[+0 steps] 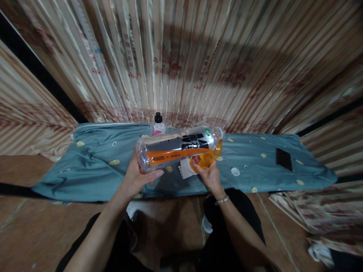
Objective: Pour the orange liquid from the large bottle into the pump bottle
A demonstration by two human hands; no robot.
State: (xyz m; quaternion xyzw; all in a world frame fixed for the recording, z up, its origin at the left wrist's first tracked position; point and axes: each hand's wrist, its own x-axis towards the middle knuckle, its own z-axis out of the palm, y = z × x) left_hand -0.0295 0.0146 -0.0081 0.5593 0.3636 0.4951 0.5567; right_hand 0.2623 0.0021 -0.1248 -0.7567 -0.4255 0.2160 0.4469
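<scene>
My left hand [138, 172] is closed around the base end of a large clear plastic bottle [176, 147] with a silver and orange label. This bottle lies nearly level in the air, its open-looking mouth pointing right. My right hand [209, 173] grips a smaller bottle of amber liquid [208, 159], tilted with its upper end to the right, close to the large bottle's mouth. Part of it is hidden behind the large bottle; whether the mouths touch I cannot tell. A white cloth [186, 169] shows at the left end of the amber bottle.
A bench under a teal cloth [93, 162] stretches across in front of me. Behind the large bottle stands a clear bottle with a black cap [158, 124]. To the right lie a white round cap or lid [235, 171] and a flat black object [284, 159]. Striped curtains [181, 56] surround the bench.
</scene>
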